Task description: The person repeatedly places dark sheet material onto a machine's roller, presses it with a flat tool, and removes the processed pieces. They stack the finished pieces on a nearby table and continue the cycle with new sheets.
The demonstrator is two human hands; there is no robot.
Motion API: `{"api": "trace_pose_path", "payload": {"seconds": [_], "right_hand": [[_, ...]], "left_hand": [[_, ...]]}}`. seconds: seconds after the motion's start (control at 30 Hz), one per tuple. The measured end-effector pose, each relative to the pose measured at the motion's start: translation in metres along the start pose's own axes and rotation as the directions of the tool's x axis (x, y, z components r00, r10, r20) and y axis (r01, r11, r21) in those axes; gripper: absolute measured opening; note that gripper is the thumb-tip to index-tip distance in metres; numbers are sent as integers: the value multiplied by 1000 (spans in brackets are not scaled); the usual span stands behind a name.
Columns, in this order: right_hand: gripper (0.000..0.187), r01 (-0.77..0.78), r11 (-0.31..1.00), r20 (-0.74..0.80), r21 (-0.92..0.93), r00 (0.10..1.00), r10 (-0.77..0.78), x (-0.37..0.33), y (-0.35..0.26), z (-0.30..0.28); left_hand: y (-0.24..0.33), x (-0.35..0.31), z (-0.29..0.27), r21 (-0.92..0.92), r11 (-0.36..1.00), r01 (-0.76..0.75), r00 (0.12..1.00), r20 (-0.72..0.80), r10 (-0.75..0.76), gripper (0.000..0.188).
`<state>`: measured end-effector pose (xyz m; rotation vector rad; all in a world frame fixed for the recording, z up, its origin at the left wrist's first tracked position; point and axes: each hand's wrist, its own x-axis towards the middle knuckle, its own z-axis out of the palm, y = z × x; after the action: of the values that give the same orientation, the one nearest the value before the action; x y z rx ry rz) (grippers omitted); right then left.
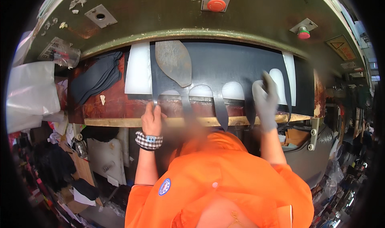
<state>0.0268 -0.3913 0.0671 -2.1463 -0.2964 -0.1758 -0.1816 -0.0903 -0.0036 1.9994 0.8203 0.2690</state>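
Note:
A black sheet (232, 63) with arch-shaped cutouts along its near edge lies on a white board (138, 73). On the sheet's left part rests a flat, worn, leaf-shaped plate (173, 59), grey-brown like metal. My left hand (152, 120), bare, with a checkered band at the wrist, pinches the narrow strip at the sheet's left near corner. My right hand (266, 101), in a grey glove, is over the sheet's right part beside the rightmost cutout. Its fingers point away from me and look apart, slightly blurred. Dark strips between the cutouts hang over the near edge.
Cut black pieces (98, 75) lie stacked at the left on the red-brown table (106, 109). A green machine beam (160, 15) spans the far side, with a red button (216, 4) and another button (303, 33). Clear plastic bags (32, 91) hang at far left.

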Motion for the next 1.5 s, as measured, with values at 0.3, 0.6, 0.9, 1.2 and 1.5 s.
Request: {"api": "trace_pose_path", "payload": {"seconds": [0.3,0.6,0.9,1.2,1.5], "right_hand": [[94,531,847,354,-29,798,-488,-68,-63,179],[88,-429,852,767,301,640,52,-38,-72,52],[94,400,916,380,12,846,-375,-51,-9,83],[107,95,995,-249,8,964,-90,102,-4,47],[113,187,923,-419,-337,848,-325,207,36,-1]], "left_hand": [[-38,-86,13,454,891,-16,984,-154,95,25],[-66,-141,3,403,905,-134,984,-50,168,19],[-58,-114,9,378,908,-178,975,-57,214,20],[-30,-11,18,403,908,-119,970,-148,193,28],[8,117,34,472,871,-133,929,-246,275,33]]}}
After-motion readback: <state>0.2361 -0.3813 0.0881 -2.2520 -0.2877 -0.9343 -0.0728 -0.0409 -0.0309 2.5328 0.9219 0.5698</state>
